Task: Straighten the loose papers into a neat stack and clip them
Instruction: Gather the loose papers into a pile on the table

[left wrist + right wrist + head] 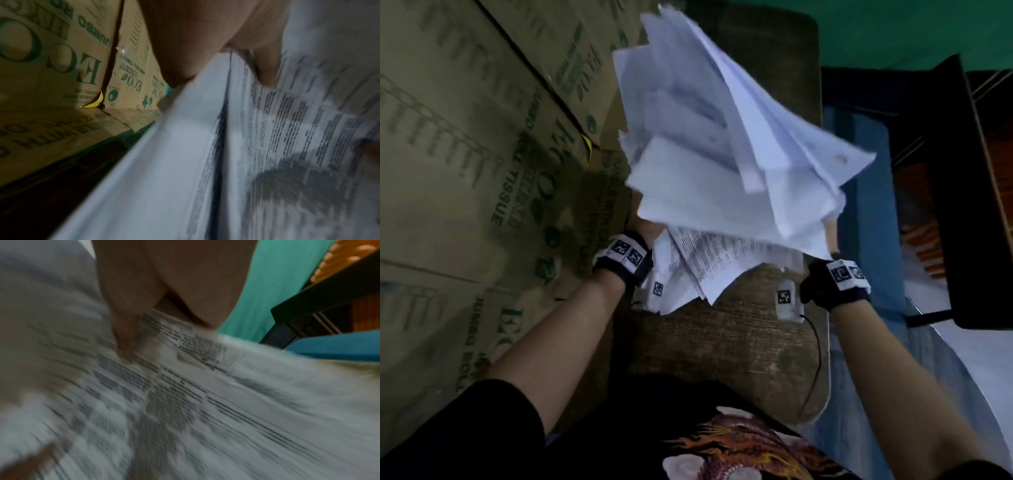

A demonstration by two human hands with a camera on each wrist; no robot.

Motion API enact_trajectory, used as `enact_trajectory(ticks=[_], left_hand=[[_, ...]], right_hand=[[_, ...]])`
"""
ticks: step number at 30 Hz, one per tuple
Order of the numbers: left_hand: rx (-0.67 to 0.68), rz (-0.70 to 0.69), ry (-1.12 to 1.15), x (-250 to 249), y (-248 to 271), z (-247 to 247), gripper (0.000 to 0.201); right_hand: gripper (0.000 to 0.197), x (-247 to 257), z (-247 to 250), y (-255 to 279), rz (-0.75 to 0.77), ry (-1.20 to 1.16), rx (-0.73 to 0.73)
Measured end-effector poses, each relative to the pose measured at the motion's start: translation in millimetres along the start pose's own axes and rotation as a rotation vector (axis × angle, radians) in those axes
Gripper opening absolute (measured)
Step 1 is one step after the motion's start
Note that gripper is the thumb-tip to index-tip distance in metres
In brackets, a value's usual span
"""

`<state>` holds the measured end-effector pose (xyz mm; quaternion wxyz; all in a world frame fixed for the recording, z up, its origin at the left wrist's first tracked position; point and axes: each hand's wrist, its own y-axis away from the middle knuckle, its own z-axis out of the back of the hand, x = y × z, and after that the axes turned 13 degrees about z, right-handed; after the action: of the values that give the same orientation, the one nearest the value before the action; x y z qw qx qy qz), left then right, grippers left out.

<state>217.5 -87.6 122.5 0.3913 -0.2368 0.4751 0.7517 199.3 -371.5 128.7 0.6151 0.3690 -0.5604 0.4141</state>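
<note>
In the middle of the head view, the big messy bunch of papers (726, 164) covers most of the left hand (642, 228) and the right hand (830, 236), so only small bits of skin peek out. The top of the bunch is cut off by the top edge. Both wrist views are smeared, and the print on the sheets cannot be read. In the right wrist view, the fingers (125, 337) are fuzzy. No clip can be made out.
</note>
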Motion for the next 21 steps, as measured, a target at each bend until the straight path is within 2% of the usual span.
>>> enact_trajectory(ticks=[2, 3, 4, 6, 8, 9, 11, 12, 14, 15, 18, 19, 21], left_hand=[[-0.015, -0.070, 0.144, -11, -1, 9, 0.078], [-0.012, -0.079, 0.190, -16, 1, 14, 0.081], [0.054, -0.090, 0.226, -15, 1, 15, 0.076], [0.269, -0.087, 0.298, -11, 4, 17, 0.059], [0.437, 0.055, 0.334, 8, -3, 14, 0.045], [0.471, 0.149, 0.355, 24, -12, 9, 0.047], [0.427, 0.294, 0.345, 51, -25, -3, 0.081], [0.370, 0.334, 0.327, 77, -43, -16, 0.097], [0.295, 0.421, 0.269, 130, -75, -43, 0.107], [0.276, 0.470, 0.254, 135, -69, -46, 0.104], [0.169, 0.466, 0.212, 127, -36, -52, 0.058], [0.147, 0.443, 0.172, 123, -28, -54, 0.055], [0.151, 0.399, 0.072, 110, -14, -60, 0.073]], right_hand=[[0.030, 20, -2, 1, 0.076, -0.008, 0.023], [0.031, 27, -1, 3, 0.114, -0.032, 0.100], [0.034, 38, 0, 6, 0.112, -0.031, 0.151], [0.042, 38, 2, 5, 0.043, -0.102, 0.230], [0.049, 22, 4, -1, -0.126, -0.130, 0.285], [0.056, 9, 7, -4, -0.235, -0.152, 0.304], [0.065, -16, 10, -6, -0.430, -0.147, 0.325], [0.061, -29, 10, -5, -0.487, -0.119, 0.319], [0.045, -53, 10, 1, -0.570, -0.034, 0.282], [0.039, -64, 10, 6, -0.601, -0.003, 0.264], [0.037, -112, 20, 8, -0.566, 0.205, 0.224], [0.043, -113, 21, 11, -0.541, 0.312, 0.253], [0.054, -115, 25, 11, -0.490, 0.437, 0.291]])
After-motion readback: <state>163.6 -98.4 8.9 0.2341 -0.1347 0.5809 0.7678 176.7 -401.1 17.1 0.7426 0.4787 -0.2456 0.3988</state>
